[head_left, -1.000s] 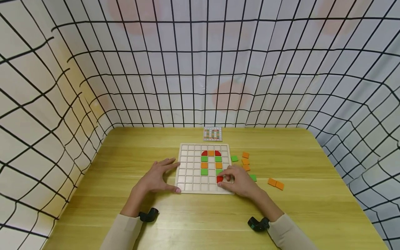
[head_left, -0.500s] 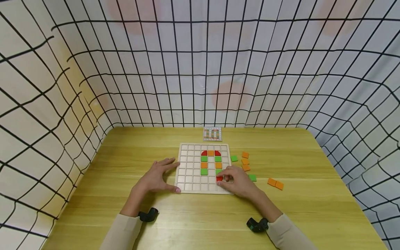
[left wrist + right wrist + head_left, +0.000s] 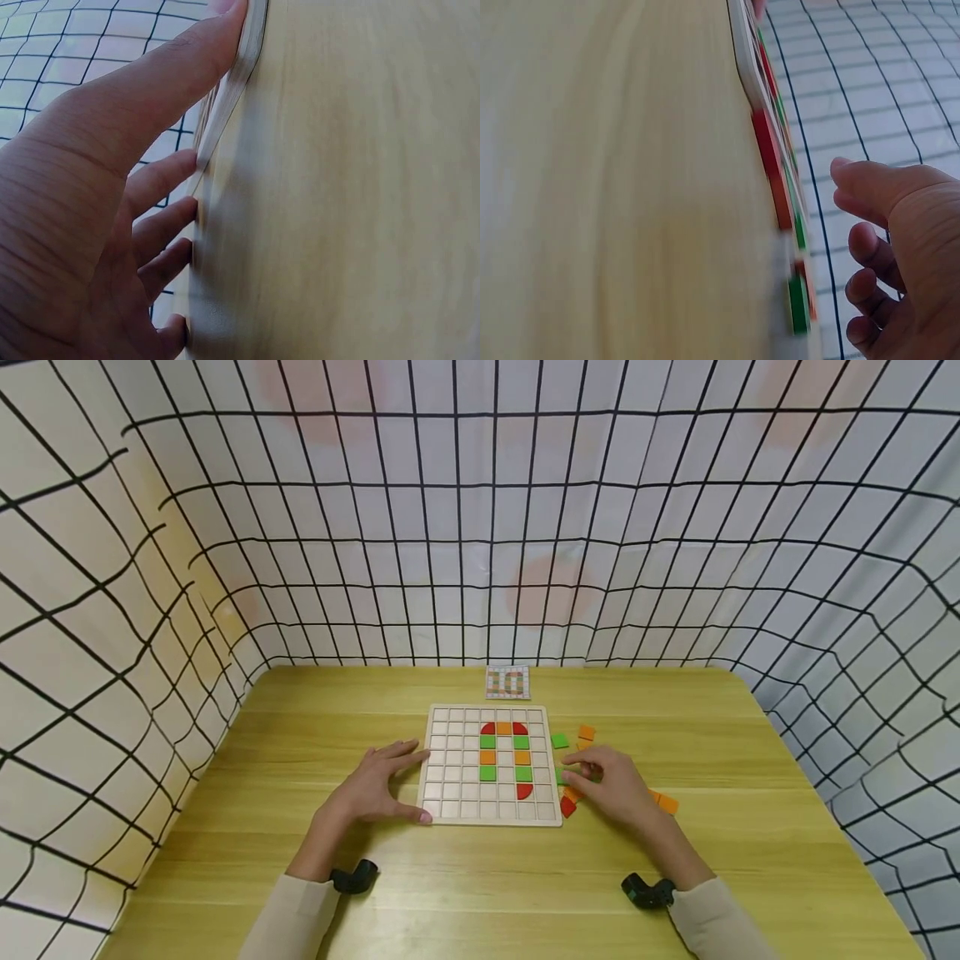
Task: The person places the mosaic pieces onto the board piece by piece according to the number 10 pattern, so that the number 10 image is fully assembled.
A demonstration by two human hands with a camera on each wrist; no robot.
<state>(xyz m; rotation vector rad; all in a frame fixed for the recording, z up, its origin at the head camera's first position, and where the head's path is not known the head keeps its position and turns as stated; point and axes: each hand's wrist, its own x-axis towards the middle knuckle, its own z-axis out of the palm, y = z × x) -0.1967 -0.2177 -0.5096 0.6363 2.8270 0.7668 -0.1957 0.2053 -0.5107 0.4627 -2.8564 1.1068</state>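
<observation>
I judge that the step in hand is filling the board with coloured tiles, and that the right hand is at the choosing of a next tile. Taking the board as clock face, the small card is at 12 o'clock, the right hand at 3, with thumb and fingers loosely bent and nothing seen grasped. The left hand, at 9, has its fingers spread against the board's edge — it steadies, I think, and does not clench. A rounded red tile sits on the board towards 4 o'clock; a loose red tile lies outside, just beside the right edge, also at 4. The next move probably calls for a pinch by a tile's thin sides, then a lift over the edge. Near that edge room is narrow — the table opens wider towards 6 o'clock.
</observation>
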